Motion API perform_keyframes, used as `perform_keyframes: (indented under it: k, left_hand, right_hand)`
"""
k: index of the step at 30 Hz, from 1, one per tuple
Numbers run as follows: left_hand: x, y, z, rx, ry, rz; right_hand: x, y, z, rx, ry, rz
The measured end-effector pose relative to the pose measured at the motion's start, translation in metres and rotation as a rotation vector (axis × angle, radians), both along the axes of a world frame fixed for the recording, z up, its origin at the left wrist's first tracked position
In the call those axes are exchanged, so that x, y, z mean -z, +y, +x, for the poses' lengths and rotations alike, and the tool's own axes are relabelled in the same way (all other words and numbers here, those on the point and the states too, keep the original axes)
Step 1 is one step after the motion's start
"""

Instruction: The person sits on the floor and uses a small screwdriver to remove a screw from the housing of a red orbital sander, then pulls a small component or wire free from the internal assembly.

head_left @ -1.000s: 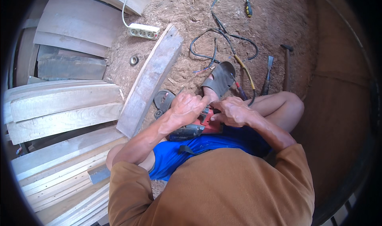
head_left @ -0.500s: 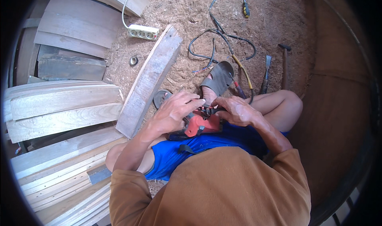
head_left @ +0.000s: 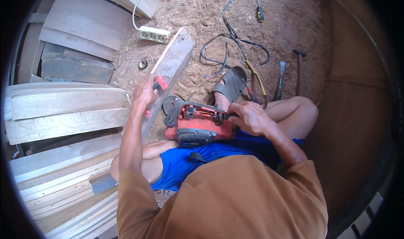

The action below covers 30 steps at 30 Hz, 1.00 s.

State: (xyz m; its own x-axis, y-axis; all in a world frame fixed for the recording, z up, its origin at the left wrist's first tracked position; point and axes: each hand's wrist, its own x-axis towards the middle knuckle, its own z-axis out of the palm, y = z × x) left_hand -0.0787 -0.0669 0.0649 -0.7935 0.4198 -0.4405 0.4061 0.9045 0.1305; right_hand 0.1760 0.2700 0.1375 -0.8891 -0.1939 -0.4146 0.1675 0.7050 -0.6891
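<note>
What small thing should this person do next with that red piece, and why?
Probably lay the red piece on the plank and let go: the left hand has it right there, while the red tool at the lap lies open, wires showing, with only the right hand at it.

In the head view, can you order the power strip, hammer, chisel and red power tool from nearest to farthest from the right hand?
From the right hand:
1. Red power tool, at the hand's left.
2. Chisel, on the floor ahead, rightward.
3. Hammer, right of the chisel.
4. Power strip, far ahead, leftward.
</note>
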Motion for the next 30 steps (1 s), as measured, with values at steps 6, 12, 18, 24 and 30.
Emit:
perform_keyframes:
  k: [6,12,18,24,30]
  left_hand:
    - [0.007,-0.002,0.007,0.036,0.057,0.068]
    - [0.01,-0.006,0.013,0.027,0.055,0.059]
    - [0.0,-0.007,0.014,0.016,0.011,0.009]
    - [-0.041,0.025,0.028,0.245,0.0,0.482]
    - [-0.023,0.08,0.09,0.176,-0.527,0.685]
  right_hand:
    - [-0.008,0.005,-0.002,-0.031,-0.055,0.023]
    - [-0.005,0.01,-0.001,-0.036,-0.037,0.017]
    - [-0.006,0.011,-0.001,-0.034,-0.022,-0.017]
    - [0.001,0.013,0.002,-0.039,0.052,-0.026]
    - [0.012,0.012,-0.008,-0.027,0.208,0.009]
